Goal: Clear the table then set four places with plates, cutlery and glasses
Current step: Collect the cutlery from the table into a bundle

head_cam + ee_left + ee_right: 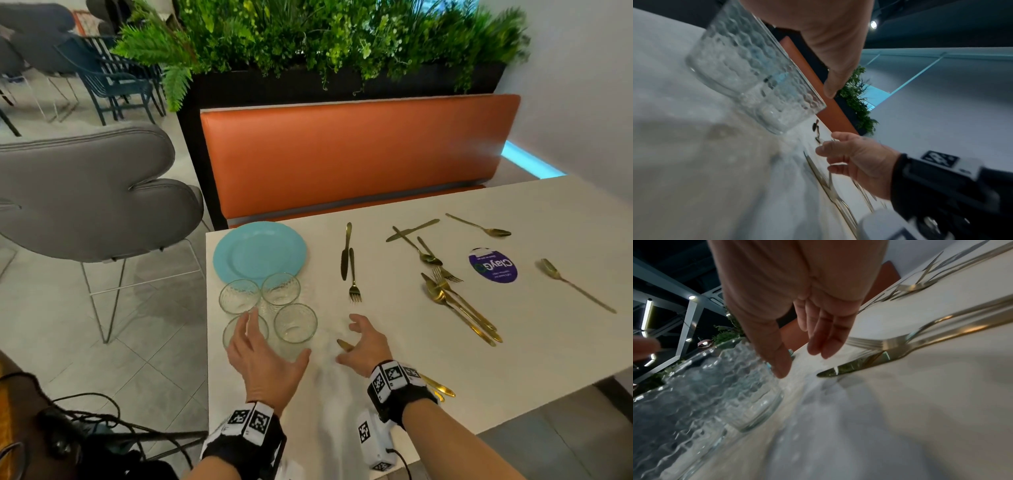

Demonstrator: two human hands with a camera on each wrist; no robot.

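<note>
Setting has barely begun: four clear dimpled glass tumblers [295,322] cluster at seven o'clock on the white table [513,342], below stacked turquoise plates [259,251]; gold cutlery [455,301] lies scattered at three o'clock. The left hand [265,359] and right hand [364,346] hover with fingers spread, holding nothing. Next, seemingly, grasping a tumbler.

bare forearms, chunky black wrist straps [407,390], white blocks with black square marker tags [251,419], thin black cable [402,460]
</note>
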